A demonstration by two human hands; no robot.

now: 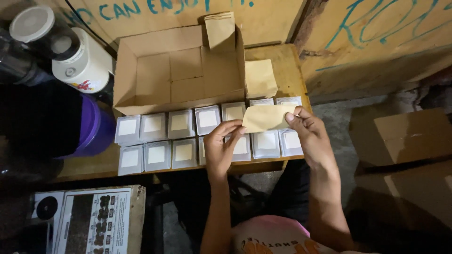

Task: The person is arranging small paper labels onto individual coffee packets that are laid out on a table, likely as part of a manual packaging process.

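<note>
A tan paper envelope [266, 117] is held flat above the wooden table [287, 61] between both hands. My left hand [220, 148] pinches its left end, my right hand [308, 134] grips its right end. Under the hands lie two rows of several small clear-wrapped packets with pale labels [181, 123], side by side along the table's front. Behind them stands an open, empty cardboard box [179, 75] with one flap raised. A small stack of tan envelopes [260, 77] rests right of the box.
A purple tub [94, 127] and dark jars with white lids [70, 56] stand at the left. Cardboard boxes [405, 136] lie on the floor at right. A printed carton [94, 221] sits below the table at left. A painted wooden wall [367, 28] stands behind.
</note>
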